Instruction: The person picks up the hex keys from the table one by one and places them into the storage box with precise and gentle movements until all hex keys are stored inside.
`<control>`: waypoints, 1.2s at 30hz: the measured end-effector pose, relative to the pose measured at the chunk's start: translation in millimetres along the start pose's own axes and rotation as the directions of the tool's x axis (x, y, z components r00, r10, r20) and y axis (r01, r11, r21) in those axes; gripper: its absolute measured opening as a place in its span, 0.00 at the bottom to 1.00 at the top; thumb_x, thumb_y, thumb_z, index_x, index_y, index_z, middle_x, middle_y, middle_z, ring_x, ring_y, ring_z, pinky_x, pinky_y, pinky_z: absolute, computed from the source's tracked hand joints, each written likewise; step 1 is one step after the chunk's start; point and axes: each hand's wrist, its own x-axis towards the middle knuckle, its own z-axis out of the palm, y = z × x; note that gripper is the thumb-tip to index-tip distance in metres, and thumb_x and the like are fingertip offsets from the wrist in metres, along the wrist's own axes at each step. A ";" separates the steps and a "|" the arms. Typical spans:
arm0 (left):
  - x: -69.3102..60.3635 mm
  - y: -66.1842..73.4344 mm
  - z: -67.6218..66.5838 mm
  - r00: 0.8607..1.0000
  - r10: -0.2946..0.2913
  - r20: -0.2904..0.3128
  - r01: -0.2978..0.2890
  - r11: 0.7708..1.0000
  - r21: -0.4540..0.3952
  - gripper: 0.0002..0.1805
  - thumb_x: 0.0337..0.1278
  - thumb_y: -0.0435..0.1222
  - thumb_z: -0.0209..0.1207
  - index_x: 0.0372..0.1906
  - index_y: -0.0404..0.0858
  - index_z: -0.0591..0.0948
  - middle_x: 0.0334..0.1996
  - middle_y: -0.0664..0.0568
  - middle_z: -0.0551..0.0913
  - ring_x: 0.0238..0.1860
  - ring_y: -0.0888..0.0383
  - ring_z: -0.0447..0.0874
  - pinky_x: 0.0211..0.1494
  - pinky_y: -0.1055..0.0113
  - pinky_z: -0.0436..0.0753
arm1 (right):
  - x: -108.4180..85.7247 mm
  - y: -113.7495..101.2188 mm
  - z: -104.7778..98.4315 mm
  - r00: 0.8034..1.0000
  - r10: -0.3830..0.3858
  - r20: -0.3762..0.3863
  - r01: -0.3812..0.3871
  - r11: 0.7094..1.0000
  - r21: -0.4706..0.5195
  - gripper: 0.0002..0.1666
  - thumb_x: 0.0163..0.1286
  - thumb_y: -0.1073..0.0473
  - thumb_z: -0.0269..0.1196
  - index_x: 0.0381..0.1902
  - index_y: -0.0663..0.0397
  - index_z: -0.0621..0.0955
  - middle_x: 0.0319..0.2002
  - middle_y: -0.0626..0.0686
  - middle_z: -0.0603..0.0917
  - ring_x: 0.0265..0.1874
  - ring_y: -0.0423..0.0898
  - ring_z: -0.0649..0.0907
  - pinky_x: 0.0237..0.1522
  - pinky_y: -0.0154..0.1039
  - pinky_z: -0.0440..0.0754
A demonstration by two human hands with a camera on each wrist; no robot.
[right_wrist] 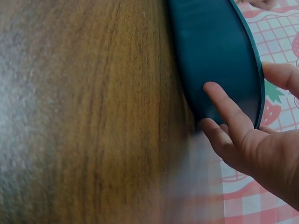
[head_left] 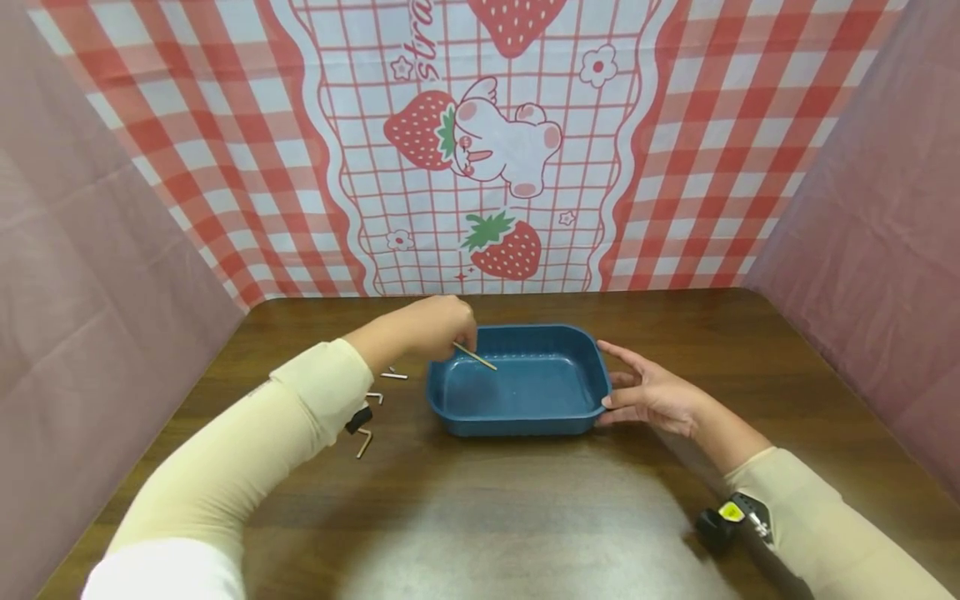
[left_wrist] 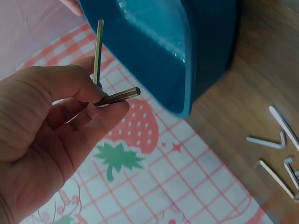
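Observation:
My left hand (head_left: 435,327) is above the left end of a blue rectangular bin (head_left: 517,425). Between thumb and fingers it pinches a brass-coloured L-shaped hex key (left_wrist: 97,56), whose long arm reaches over the bin's inside in the head view. Both arms of the key stick out from the fingertips in the left wrist view. On the bin's right end rests my right hand (head_left: 660,402), fingers spread and fairly straight against the outer wall (right_wrist: 219,51), thumb near the rim. The bin's visible floor holds nothing.
Several loose hex keys lie on the wooden table (head_left: 480,508) left of the bin, among them a brass-coloured one (head_left: 364,443) and a silver one (head_left: 393,376). My left forearm partly covers that area. A strawberry-patterned cloth (head_left: 502,167) hangs behind the table.

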 end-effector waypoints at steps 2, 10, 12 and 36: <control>8.0 1.9 2.3 1.000 0.005 0.014 -0.006 1.000 0.007 0.17 0.39 0.20 0.59 0.33 0.39 0.89 0.32 0.53 0.87 0.38 0.55 0.83 0.44 0.62 0.81 | 0.1 0.1 0.3 1.000 -0.001 -0.002 0.001 1.000 0.000 0.58 0.63 0.77 0.58 0.78 0.49 0.38 0.70 0.78 0.46 0.50 0.64 0.79 0.52 0.62 0.74; 40.9 8.3 13.3 0.995 -0.013 0.104 0.014 1.000 -0.013 0.19 0.45 0.20 0.58 0.38 0.41 0.89 0.37 0.55 0.87 0.42 0.58 0.83 0.46 0.66 0.81 | 1.0 0.9 0.7 1.000 0.002 -0.009 -0.002 1.000 0.000 0.58 0.62 0.78 0.58 0.78 0.49 0.38 0.70 0.78 0.47 0.50 0.64 0.79 0.52 0.62 0.74; 49.3 9.8 17.5 0.991 -0.017 0.132 0.019 1.000 -0.012 0.19 0.47 0.20 0.58 0.40 0.42 0.89 0.39 0.55 0.87 0.43 0.58 0.83 0.46 0.67 0.81 | 0.9 0.8 0.8 1.000 0.003 -0.009 -0.003 1.000 -0.001 0.58 0.62 0.78 0.58 0.78 0.50 0.38 0.70 0.78 0.47 0.50 0.64 0.79 0.52 0.62 0.74; 102.5 21.3 39.3 0.980 0.032 0.198 -0.025 0.999 -0.041 0.15 0.53 0.22 0.59 0.37 0.42 0.89 0.36 0.56 0.87 0.41 0.60 0.81 0.44 0.70 0.80 | -0.9 -0.6 0.1 1.000 0.005 0.015 -0.005 1.000 -0.004 0.58 0.63 0.77 0.58 0.78 0.49 0.37 0.71 0.78 0.45 0.52 0.65 0.79 0.53 0.62 0.73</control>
